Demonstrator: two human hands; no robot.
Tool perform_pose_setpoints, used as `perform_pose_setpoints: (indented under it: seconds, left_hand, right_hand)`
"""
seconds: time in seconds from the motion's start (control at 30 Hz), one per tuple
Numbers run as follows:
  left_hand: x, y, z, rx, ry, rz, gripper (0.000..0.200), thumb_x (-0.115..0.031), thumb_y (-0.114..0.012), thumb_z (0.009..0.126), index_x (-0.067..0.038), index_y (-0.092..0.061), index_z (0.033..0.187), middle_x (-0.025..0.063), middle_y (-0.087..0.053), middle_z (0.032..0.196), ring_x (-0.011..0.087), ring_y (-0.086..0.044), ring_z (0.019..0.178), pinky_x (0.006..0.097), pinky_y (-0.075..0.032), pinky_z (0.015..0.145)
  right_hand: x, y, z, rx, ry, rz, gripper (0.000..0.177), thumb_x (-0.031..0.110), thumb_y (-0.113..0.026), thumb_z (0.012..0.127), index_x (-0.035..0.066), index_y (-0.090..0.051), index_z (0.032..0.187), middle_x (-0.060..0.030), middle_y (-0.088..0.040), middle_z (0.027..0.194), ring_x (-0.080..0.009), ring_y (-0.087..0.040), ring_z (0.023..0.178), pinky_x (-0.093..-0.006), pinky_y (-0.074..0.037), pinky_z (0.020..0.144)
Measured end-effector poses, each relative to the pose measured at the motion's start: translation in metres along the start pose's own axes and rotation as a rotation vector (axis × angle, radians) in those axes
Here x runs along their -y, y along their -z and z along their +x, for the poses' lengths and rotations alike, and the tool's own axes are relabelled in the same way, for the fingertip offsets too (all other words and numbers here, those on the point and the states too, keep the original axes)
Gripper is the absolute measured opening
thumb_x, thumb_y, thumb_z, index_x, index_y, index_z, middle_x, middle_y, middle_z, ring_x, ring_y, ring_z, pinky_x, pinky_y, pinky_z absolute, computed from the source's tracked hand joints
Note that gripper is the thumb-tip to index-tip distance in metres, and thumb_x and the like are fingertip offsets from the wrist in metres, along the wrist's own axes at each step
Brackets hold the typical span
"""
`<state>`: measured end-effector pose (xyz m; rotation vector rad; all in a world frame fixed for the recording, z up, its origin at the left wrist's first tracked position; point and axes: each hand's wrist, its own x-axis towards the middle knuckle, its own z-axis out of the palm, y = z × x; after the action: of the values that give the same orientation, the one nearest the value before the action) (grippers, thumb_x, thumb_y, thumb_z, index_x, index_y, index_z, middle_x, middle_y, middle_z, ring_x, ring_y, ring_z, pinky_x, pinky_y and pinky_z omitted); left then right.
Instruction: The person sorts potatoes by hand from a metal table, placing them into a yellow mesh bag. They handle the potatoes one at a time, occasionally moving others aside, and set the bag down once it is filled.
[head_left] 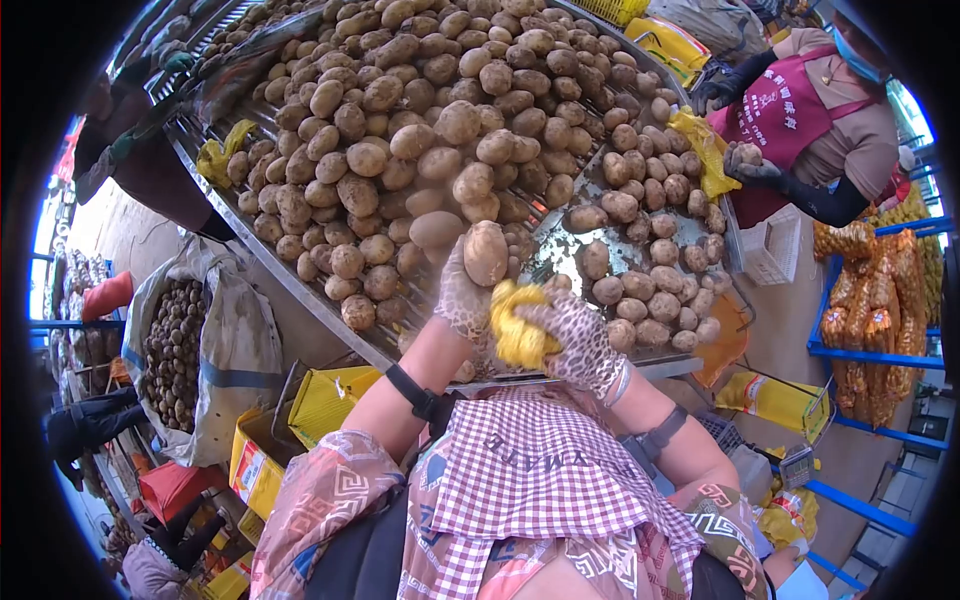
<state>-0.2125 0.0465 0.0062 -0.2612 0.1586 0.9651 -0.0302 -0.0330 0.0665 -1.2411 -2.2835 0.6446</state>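
Note:
A large heap of potatoes (pixel 370 160) covers the metal sorting table (pixel 300 292). My left hand (pixel 462 295), in a spotted glove, is closed on a potato (pixel 486 253) at the table's near side. Beside it my right hand (pixel 582 340), in a matching glove, has its fingers wrapped round a bunched yellow cloth (pixel 522 325). The two hands are close together above the near edge. To the right of them lies a looser group of potatoes (pixel 650 300) on the shiny metal surface.
A person in a maroon apron (pixel 775 110) stands at the right, holding a potato. Another person (pixel 150 150) is at the far left. A white sack of small potatoes (pixel 235 345) and yellow crates (pixel 325 400) stand at the left. Filled net bags (pixel 875 320) rest on a blue rack.

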Motion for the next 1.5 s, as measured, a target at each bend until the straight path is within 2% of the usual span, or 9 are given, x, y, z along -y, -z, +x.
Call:
perform_pose_setpoints:
  seconds: [0.07,0.13,0.27,0.4,0.57,0.9,1.33,1.43,1.5]
  left_hand:
    - [0.009,-0.010,-0.001,-0.155,-0.157,0.044,0.041,-0.039,-0.053,0.091,-0.002,-0.055,0.110,0.0175,-0.060,0.104,0.0309,-0.061,0.093,0.0456,-0.054,0.080]
    - [0.021,-0.027,-0.007,-0.112,-0.154,0.113,0.040,-0.038,-0.054,0.091,-0.004,-0.055,0.112,0.0157,-0.060,0.106,0.0298,-0.060,0.096,0.0454,-0.051,0.085]
    - [0.029,-0.009,0.010,-0.025,-0.285,0.346,0.039,-0.035,-0.056,0.091,-0.007,-0.050,0.119,0.0101,-0.054,0.116,0.0238,-0.052,0.110,0.0373,-0.043,0.098]
    - [0.017,-0.001,0.005,-0.065,-0.799,1.616,0.050,-0.018,-0.065,0.085,-0.004,-0.044,0.128,0.0117,-0.050,0.117,0.0220,-0.051,0.109,0.0340,-0.039,0.098]
    - [0.031,-0.007,0.000,0.129,-0.713,1.836,0.052,-0.012,-0.065,0.082,-0.005,-0.044,0.130,0.0148,-0.047,0.127,0.0248,-0.041,0.125,0.0350,-0.028,0.107]
    - [-0.011,-0.008,-0.046,-0.047,-0.057,0.225,0.056,-0.049,-0.054,0.088,-0.008,-0.047,0.126,0.0165,-0.058,0.114,0.0302,-0.064,0.090,0.0444,-0.057,0.069]
    - [-0.147,0.187,-0.309,-1.171,-0.840,0.570,0.039,-0.032,-0.055,0.090,-0.007,-0.054,0.120,0.0152,-0.060,0.112,0.0258,-0.059,0.101,0.0404,-0.049,0.086]
    - [-0.135,0.151,-0.282,-1.617,-0.887,1.711,0.047,-0.018,-0.057,0.087,0.001,-0.046,0.129,0.0204,-0.052,0.125,0.0323,-0.048,0.119,0.0391,-0.036,0.103]
    - [-0.101,0.057,-0.220,-1.222,-1.187,2.170,0.047,-0.014,-0.059,0.085,0.000,-0.047,0.128,0.0208,-0.050,0.127,0.0326,-0.046,0.121,0.0389,-0.035,0.104]
  right_hand:
    - [-0.026,-0.008,0.016,-0.542,-0.461,0.654,0.057,0.003,-0.069,0.070,0.009,-0.053,0.125,-0.0174,-0.055,0.121,-0.0322,-0.052,0.115,-0.0375,-0.043,0.099]
    - [-0.055,-0.014,0.032,-0.618,-0.466,0.404,0.059,0.002,-0.067,0.070,0.005,-0.050,0.127,-0.0198,-0.052,0.123,-0.0326,-0.050,0.117,-0.0370,-0.041,0.102]
    - [0.016,-0.025,0.045,-0.379,-0.409,0.126,0.062,0.002,-0.068,0.073,0.003,-0.046,0.130,-0.0205,-0.051,0.124,-0.0319,-0.051,0.116,-0.0377,-0.041,0.101]
    - [-0.003,0.014,0.035,-0.496,-0.760,1.238,0.051,-0.003,-0.063,0.080,-0.001,-0.044,0.127,-0.0154,-0.057,0.114,-0.0242,-0.060,0.101,-0.0340,-0.052,0.087]
    - [-0.011,0.004,0.039,-0.283,-0.949,0.973,0.063,0.004,-0.067,0.076,-0.004,-0.039,0.131,-0.0166,-0.055,0.114,-0.0239,-0.058,0.101,-0.0305,-0.048,0.087]
    - [-0.117,0.007,-0.019,-0.564,-0.909,1.812,0.037,0.020,-0.058,0.083,-0.002,-0.056,0.113,-0.0155,-0.063,0.103,-0.0271,-0.062,0.093,-0.0403,-0.052,0.084]
    - [-0.098,-0.014,-0.064,-0.654,-1.028,1.752,0.038,0.016,-0.058,0.082,-0.002,-0.053,0.115,-0.0155,-0.062,0.106,-0.0291,-0.061,0.097,-0.0424,-0.052,0.085]
    - [-0.097,-0.018,-0.066,-0.668,-1.007,1.750,0.039,0.016,-0.058,0.082,-0.001,-0.053,0.116,-0.0153,-0.061,0.107,-0.0290,-0.061,0.097,-0.0429,-0.052,0.085]
    - [-0.091,-0.017,-0.062,-0.645,-1.005,1.723,0.043,0.020,-0.057,0.084,-0.006,-0.051,0.118,-0.0172,-0.062,0.105,-0.0294,-0.062,0.096,-0.0428,-0.052,0.085]
